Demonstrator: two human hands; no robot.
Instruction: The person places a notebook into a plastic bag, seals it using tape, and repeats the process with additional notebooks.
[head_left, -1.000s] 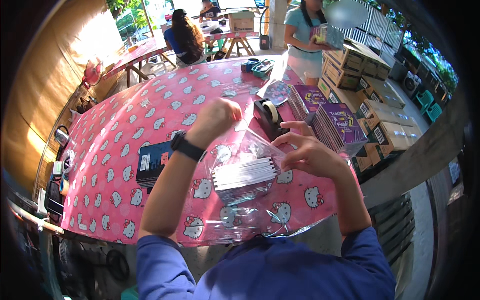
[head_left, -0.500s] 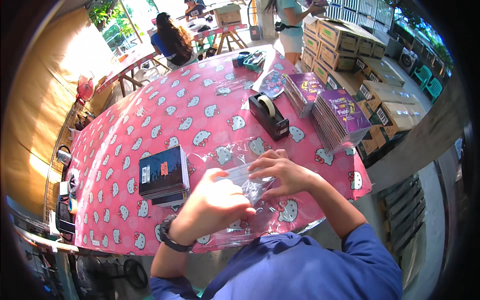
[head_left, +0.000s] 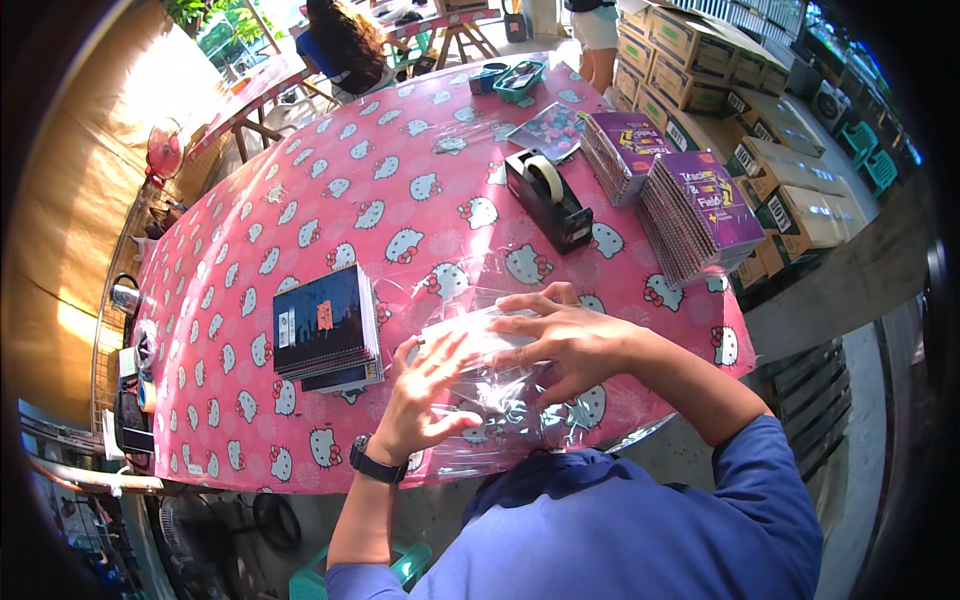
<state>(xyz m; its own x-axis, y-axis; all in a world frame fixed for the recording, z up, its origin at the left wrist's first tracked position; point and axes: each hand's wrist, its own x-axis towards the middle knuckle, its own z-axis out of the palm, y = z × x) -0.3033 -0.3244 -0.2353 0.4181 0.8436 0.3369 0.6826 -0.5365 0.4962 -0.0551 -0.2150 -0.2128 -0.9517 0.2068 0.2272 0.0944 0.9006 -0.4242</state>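
Note:
On the pink, cat-patterned tablecloth, crinkled clear plastic (head_left: 500, 400) lies spread in front of me, shining with glare. Both palms face down over it. My left hand (head_left: 432, 385), with a dark watch on its wrist, has its fingers stretched out across a bright, whitish flat part of the plastic. From the other side, my right hand (head_left: 570, 340) rests with fingers spread on the same part. Whether anything lies inside the plastic, I cannot tell. Just left of my hands sits a small stack of dark-covered spiral notebooks (head_left: 325, 325).
Beyond my right hand stands a black tape dispenser (head_left: 550, 200). Purple spiral notebooks (head_left: 700, 215) are stacked at the right edge. A teal basket (head_left: 520, 80) and a printed sheet (head_left: 548, 130) lie farther back. Cardboard boxes (head_left: 690, 65) are piled behind, and another person (head_left: 345, 50) sits at a far table.
My left hand has turned from a curled, sideways pose to fingers stretched flat over the plastic. The right hand's fingers have spread wider. My view has shifted slightly downward.

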